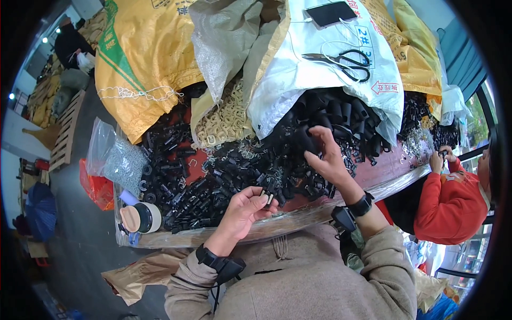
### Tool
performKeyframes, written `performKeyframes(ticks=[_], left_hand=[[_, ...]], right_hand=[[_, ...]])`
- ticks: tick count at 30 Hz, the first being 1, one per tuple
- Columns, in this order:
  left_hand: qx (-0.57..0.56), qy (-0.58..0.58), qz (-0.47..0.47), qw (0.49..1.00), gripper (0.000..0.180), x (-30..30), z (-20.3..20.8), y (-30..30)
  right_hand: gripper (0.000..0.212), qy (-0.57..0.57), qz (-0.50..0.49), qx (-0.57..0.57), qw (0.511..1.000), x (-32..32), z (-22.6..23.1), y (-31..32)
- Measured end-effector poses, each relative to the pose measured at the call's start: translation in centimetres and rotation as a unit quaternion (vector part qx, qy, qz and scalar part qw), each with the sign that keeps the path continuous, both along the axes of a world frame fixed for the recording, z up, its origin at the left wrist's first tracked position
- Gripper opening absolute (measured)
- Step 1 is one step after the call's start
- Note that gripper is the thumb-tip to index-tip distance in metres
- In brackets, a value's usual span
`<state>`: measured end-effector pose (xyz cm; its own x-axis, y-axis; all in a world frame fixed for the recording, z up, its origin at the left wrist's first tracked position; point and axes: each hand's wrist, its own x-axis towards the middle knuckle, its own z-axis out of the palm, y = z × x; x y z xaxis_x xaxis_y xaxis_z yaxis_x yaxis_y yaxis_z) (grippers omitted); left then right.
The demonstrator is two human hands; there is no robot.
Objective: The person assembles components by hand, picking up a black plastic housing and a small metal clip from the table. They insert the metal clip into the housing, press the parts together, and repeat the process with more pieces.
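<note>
Low over the near edge of the table, my left hand [246,212] pinches a small black plastic part [270,195] with pale prongs. My right hand [329,161] is raised to the right of it, thumb and fingers curved round a short black plastic tube [303,140] at the edge of the tube pile. More black tubes [341,112] spill from the mouth of a white woven sack [325,58]. Small black plastic parts [200,194] lie heaped to the left of and beneath my hands. Pale cream clips [226,117] pour from an opened sack farther back.
Black-handled scissors [352,65] and a phone [330,14] with a cable rest on the white sack. A yellow sack [149,48] stands back left. Near the left corner are a lidded cup [148,217] and a bag of small metal pieces [125,162]. A person in red [448,205] works at right.
</note>
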<state>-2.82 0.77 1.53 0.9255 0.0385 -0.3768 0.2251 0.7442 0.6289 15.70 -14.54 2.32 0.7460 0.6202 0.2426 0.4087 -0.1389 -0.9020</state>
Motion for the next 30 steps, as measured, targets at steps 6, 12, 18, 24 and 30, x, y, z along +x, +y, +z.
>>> performKeyframes(ticks=[6, 12, 18, 24, 30], left_hand=[[0.01, 0.005, -0.017, 1.0, 0.024, 1.4, 1.5, 0.3], [0.026, 0.035, -0.071, 0.997, 0.025, 3.2, 1.6, -1.0], [0.046, 0.041, -0.102, 0.993, 0.024, 4.0, 1.1, -1.2], [0.07, 0.049, -0.098, 0.992, 0.025, 4.1, 0.5, -1.3], [0.108, 0.052, -0.089, 0.989, 0.025, 3.1, 0.5, -1.8]], right_hand=[[0.038, -0.011, 0.137, -0.062, 0.988, -1.8, 2.8, -3.3], [0.035, -0.064, 0.232, -0.021, 0.97, -2.1, 2.4, -3.7], [0.039, -0.053, 0.225, -0.081, 0.969, -1.9, 2.4, -3.9], [0.049, -0.147, 0.247, -0.098, 0.953, -2.3, 1.9, -3.7], [0.05, -0.163, 0.227, -0.121, 0.953, -4.3, 2.0, -3.6]])
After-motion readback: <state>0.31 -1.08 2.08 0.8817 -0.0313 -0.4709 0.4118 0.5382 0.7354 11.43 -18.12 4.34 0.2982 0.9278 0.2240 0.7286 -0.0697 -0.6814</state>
